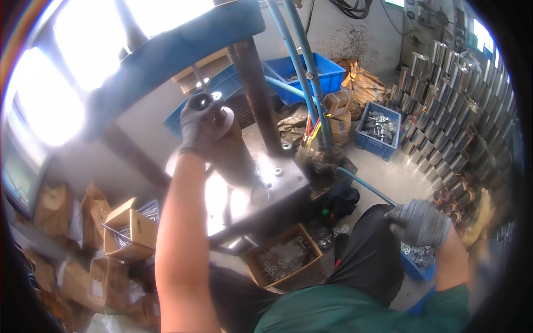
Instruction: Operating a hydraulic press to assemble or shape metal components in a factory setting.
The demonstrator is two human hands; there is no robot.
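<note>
My left hand [201, 126], in a dark grey glove, is raised under the blue press frame [177, 41]. Its fingers curl round a pale round metal disc [226, 123] at the top of a grey metal cylinder [236, 161], which stands on the shiny press table [294, 178]. Just above the fingers are a thin rod [200, 75] and bright rings. The palm side is hidden. Over my right thigh, my right hand [419, 223], in a grey knit glove, is closed round the end of a blue lever [366, 186] that comes from the press's side.
A wooden box of washers [313, 255] sits below the press table. Blue crates [377, 144] of metal parts stand at the right, beside tall stacks of metal cylinders [430, 116]. Cartons [130, 233] and brown bags fill the left. A dark steel column [258, 100] rises behind the cylinder.
</note>
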